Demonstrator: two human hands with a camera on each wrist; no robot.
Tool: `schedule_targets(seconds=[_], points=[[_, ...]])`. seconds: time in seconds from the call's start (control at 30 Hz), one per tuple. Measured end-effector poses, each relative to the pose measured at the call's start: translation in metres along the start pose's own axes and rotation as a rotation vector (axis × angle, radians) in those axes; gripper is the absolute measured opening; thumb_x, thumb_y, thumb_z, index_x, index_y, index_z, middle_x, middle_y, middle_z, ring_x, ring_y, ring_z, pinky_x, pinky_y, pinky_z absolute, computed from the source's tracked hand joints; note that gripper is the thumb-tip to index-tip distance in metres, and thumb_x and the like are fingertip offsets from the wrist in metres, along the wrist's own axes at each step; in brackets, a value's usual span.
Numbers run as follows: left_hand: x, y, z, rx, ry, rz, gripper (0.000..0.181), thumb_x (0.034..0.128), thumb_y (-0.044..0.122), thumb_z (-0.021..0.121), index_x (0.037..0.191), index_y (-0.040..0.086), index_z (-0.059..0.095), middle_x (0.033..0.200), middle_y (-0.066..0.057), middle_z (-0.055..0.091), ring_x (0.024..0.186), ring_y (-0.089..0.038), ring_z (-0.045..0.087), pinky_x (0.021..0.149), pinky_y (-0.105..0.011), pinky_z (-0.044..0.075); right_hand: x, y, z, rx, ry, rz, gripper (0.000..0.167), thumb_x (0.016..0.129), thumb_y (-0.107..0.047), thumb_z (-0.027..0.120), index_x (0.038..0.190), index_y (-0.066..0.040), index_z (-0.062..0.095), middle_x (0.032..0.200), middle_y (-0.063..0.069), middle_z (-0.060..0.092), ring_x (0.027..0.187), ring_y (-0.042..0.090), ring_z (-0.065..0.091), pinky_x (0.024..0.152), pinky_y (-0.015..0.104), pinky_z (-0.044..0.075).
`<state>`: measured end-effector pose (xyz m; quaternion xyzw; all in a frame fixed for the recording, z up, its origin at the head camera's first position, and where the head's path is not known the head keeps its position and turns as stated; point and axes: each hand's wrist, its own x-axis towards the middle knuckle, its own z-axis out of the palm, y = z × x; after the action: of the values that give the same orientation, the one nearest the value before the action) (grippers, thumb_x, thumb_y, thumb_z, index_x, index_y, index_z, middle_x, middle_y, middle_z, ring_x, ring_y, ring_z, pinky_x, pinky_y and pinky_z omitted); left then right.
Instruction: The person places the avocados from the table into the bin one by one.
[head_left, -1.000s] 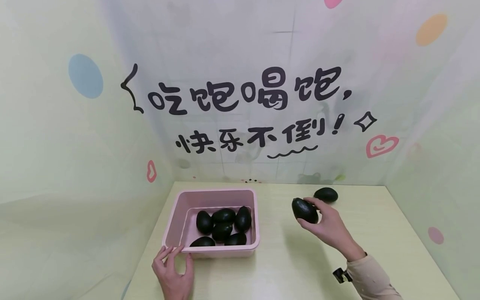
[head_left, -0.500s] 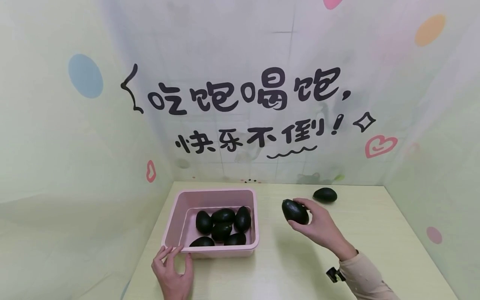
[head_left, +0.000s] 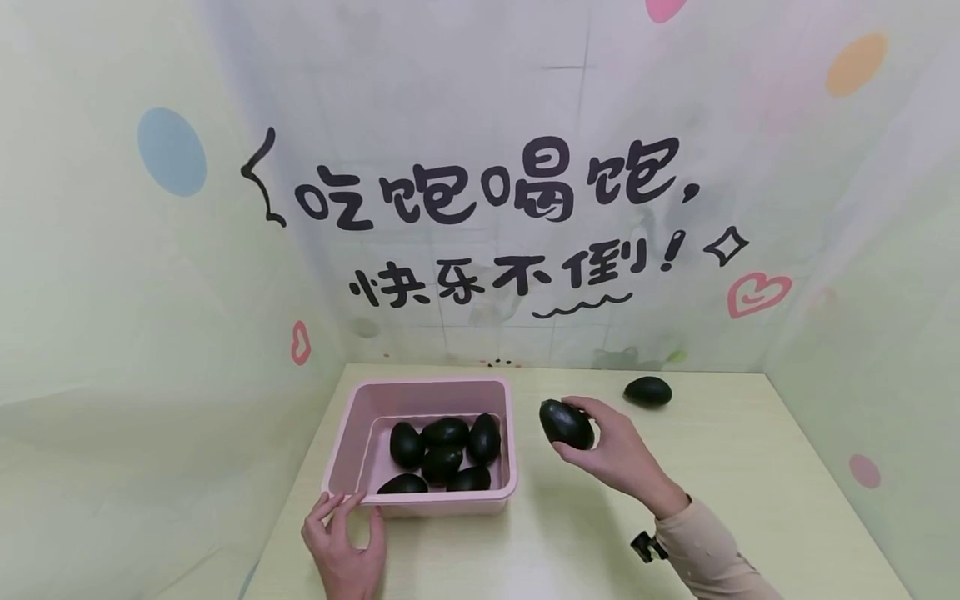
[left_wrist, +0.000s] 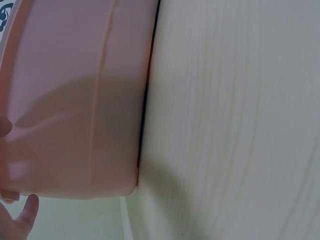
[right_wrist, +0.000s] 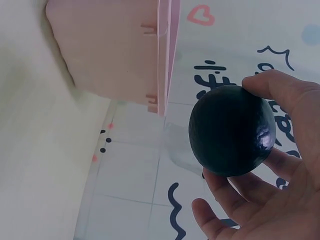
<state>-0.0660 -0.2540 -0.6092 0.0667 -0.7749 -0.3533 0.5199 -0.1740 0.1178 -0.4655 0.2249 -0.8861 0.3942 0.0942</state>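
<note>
My right hand (head_left: 617, 450) holds a dark, glossy avocado (head_left: 567, 423) above the table, to the right of a pink plastic bin (head_left: 495, 496). In the right wrist view, the thumb and fingers lie around that avocado (right_wrist: 230, 131), level with the bin's outer wall. Several dark avocados (head_left: 442, 464) lie on the bin's floor, the nearest ones partly hidden by its front rim. At the bin's near left corner, my left hand (head_left: 347, 542) grips the rim, thumb against the front wall. Part of this hand shows at the edge of the left wrist view, touching the bin (left_wrist: 75, 100).
One more avocado (head_left: 648, 392) lies at the back right of the pale wooden table (head_left: 720, 450). A printed cloth backdrop (head_left: 525, 100) with black lettering encloses the table at the back and sides.
My right hand has moved left with the avocado, closer to the bin and away from the avocado on the table. The left hand has stayed at the bin's corner.
</note>
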Motion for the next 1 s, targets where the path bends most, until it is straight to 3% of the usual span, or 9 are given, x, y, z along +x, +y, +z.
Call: schedule_targets(seconds=[0.23, 0.7, 1.0], points=[[0.002, 0.0, 0.0, -0.005, -0.004, 0.0, 0.034, 0.0707, 0.0, 0.078, 0.104, -0.002, 0.076, 0.116, -0.034, 0.052, 0.143, -0.003, 0.033, 0.114, -0.011, 0.029, 0.004, -0.009, 0.007, 0.014, -0.016, -0.031, 0.058, 0.084, -0.019, 0.09, 0.136, -0.008, 0.068, 0.133, 0.008, 0.074, 0.12, 0.028, 0.072, 0.101, 0.05, 0.061], [-0.003, 0.005, -0.001, 0.019, -0.057, -0.096, 0.031, 0.076, -0.004, 0.077, 0.107, -0.006, 0.074, 0.121, -0.035, 0.05, 0.144, 0.0, 0.029, 0.108, -0.006, 0.031, 0.023, -0.036, 0.019, 0.038, -0.095, -0.121, 0.057, 0.084, -0.023, 0.089, 0.136, -0.012, 0.068, 0.133, 0.001, 0.073, 0.121, 0.019, 0.07, 0.1, 0.041, 0.062], [-0.002, 0.004, 0.0, 0.006, -0.004, -0.049, 0.032, 0.0716, -0.005, 0.078, 0.104, -0.005, 0.075, 0.118, -0.034, 0.052, 0.143, -0.001, 0.033, 0.107, -0.006, 0.033, 0.03, -0.045, 0.031, 0.067, -0.143, -0.103, 0.059, 0.086, -0.026, 0.088, 0.14, -0.016, 0.066, 0.135, -0.001, 0.071, 0.122, 0.017, 0.068, 0.103, 0.042, 0.06]])
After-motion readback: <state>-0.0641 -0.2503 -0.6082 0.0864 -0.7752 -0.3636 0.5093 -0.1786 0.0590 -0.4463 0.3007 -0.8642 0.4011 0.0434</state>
